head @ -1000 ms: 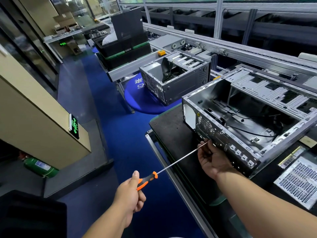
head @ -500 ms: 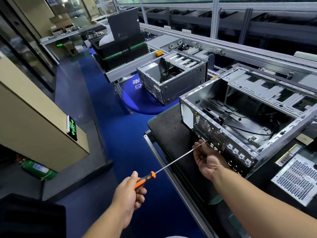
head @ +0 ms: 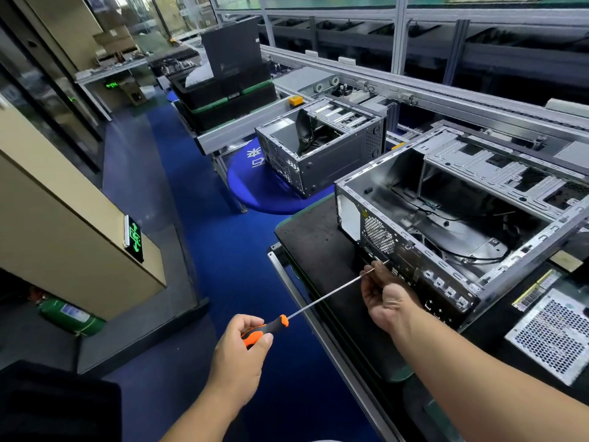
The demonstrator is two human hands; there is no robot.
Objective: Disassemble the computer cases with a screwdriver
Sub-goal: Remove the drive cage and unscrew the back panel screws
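An open grey computer case [head: 471, 224] lies on its side on the black bench mat [head: 312, 237], its rear panel facing me. My left hand [head: 242, 349] grips the orange-and-black handle of a long screwdriver [head: 325, 296]. The shaft runs up and right to the case's rear panel. My right hand [head: 387, 296] pinches the shaft near its tip, right against the panel below the fan grille. The tip itself is hidden behind my fingers.
A second open case [head: 322, 148] stands further back over a blue round sign. A perforated metal cover [head: 554, 336] and a memory stick [head: 535, 290] lie on the mat at right. A conveyor frame [head: 446, 94] runs behind. A beige cabinet [head: 63, 224] stands at left.
My left hand has curled its fingers further round the handle, as if turning it. My right hand stays on the shaft at the rear panel. The view shifted slightly.
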